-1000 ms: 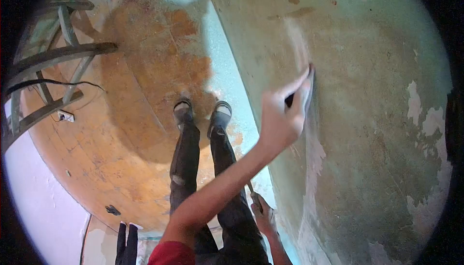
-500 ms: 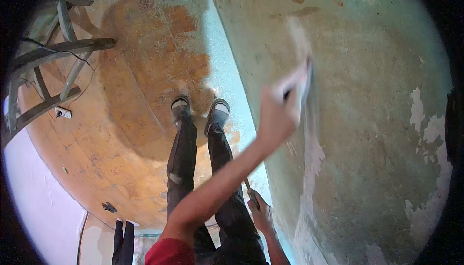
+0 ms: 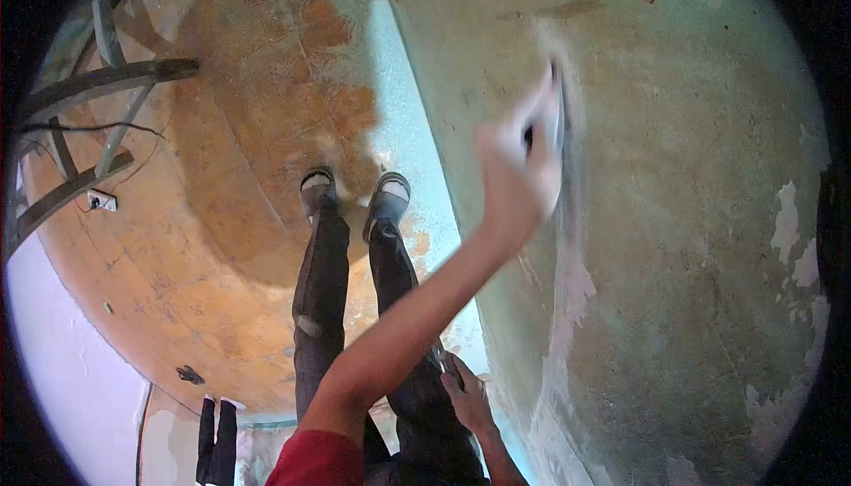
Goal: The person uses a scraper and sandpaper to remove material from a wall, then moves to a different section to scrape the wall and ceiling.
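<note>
My left hand (image 3: 519, 162) reaches across to the greenish wall (image 3: 674, 176), its fingers closed on a thin, flat, pale piece (image 3: 558, 113) seen edge-on against the surface. Motion blur hides what kind of piece it is. Beneath it runs a whitish, dusty strip (image 3: 572, 255) of filler along the wall. Lower down, near my right thigh, my right hand (image 3: 467, 402) is curled round a slim handled tool (image 3: 440, 358), mostly hidden by the fingers and leg.
A wooden ladder-like frame (image 3: 106, 74) stands at the left, with a dark cable and a white socket block (image 3: 102, 200) on the orange, worn floor (image 3: 222, 220). A small dark object (image 3: 189, 374) lies lower left. Another person's dark-clad legs (image 3: 216, 442) show at the bottom left.
My left hand has slid up along the wall strip with the flat piece. The right hand has shifted slightly left, and its tool shows less. The whole view has moved a little.
</note>
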`<act>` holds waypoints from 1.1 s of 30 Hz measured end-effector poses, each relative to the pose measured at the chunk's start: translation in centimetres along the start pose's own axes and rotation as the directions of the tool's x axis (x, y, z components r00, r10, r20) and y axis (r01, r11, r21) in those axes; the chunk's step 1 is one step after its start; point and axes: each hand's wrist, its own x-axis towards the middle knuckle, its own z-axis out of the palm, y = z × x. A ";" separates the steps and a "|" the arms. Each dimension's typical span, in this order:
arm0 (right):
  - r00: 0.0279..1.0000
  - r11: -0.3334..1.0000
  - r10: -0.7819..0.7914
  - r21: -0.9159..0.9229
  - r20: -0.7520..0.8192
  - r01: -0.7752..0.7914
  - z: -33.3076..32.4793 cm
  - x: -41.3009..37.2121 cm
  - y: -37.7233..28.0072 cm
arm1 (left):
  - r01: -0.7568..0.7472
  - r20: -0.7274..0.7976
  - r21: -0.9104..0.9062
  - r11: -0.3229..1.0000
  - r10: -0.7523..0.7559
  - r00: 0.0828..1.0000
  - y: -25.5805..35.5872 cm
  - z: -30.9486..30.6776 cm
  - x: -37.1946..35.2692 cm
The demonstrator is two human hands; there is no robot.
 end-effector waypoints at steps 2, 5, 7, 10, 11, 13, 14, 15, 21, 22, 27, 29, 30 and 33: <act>0.999 0.998 0.050 -0.031 0.013 -0.050 0.1 0.0 -0.1 | 0.038 -0.008 -0.050 0.998 -0.038 0.999 0.2 0.5 -0.5; 0.997 0.992 0.075 -0.108 0.035 -0.071 0.3 0.8 1.0 | -0.266 -0.196 -0.238 0.934 0.222 0.955 1.3 1.9 -5.8; 0.994 0.983 0.089 -0.164 0.063 -0.078 0.3 -0.1 2.2 | -0.014 0.019 -0.236 0.972 0.019 1.000 -1.4 1.8 -6.4; 0.991 0.981 0.101 0.156 0.088 -0.114 0.0 -0.1 -1.3 | -0.052 -0.043 -0.184 0.982 0.044 0.998 -2.1 2.2 -5.2; 0.991 0.982 0.104 0.150 0.088 -0.117 0.0 -0.1 -0.7 | -0.061 -0.079 -0.163 0.985 0.048 0.996 -2.1 2.5 -4.8; 0.996 0.992 0.079 0.094 0.046 -0.083 0.2 0.8 0.9 | -0.094 -0.145 -0.113 0.989 0.077 0.986 -1.7 2.9 -3.8; 0.996 0.993 0.074 0.094 0.046 -0.078 0.0 0.7 0.6 | -0.376 -0.290 -0.166 0.911 0.319 0.902 0.1 2.8 -5.0; 0.992 0.988 0.102 0.109 0.069 -0.109 -0.1 0.4 0.3 | -0.378 -0.289 -0.163 0.911 0.322 0.901 1.0 2.0 -4.6; 0.998 0.988 0.036 0.150 0.044 -0.042 -0.3 0.5 -0.2 | -0.046 -0.218 -0.198 0.979 0.002 0.976 3.5 0.6 3.2; 0.998 0.987 0.054 0.146 0.044 -0.060 -0.2 0.9 0.6 | -0.080 -0.219 -0.104 0.991 0.055 0.974 1.4 1.2 -0.7; 0.999 0.992 -0.052 0.120 0.015 0.050 -0.8 -0.4 -1.3 | -0.099 -0.162 -0.278 0.955 0.055 0.985 4.9 -0.4 0.3; 0.993 0.977 0.079 0.193 0.091 -0.095 -1.1 -0.1 -2.7 | -0.019 -0.137 -0.334 0.942 -0.029 0.990 4.9 -0.4 2.3; 0.993 0.979 0.087 0.177 0.075 -0.099 -1.2 0.0 -3.1 | -0.071 -0.184 -0.322 0.944 0.011 0.983 4.2 0.4 2.1; 0.987 0.993 0.122 -0.008 0.102 -0.122 -1.1 0.7 -0.2 | -0.242 -0.226 -0.293 0.925 0.179 0.958 1.9 2.7 -3.5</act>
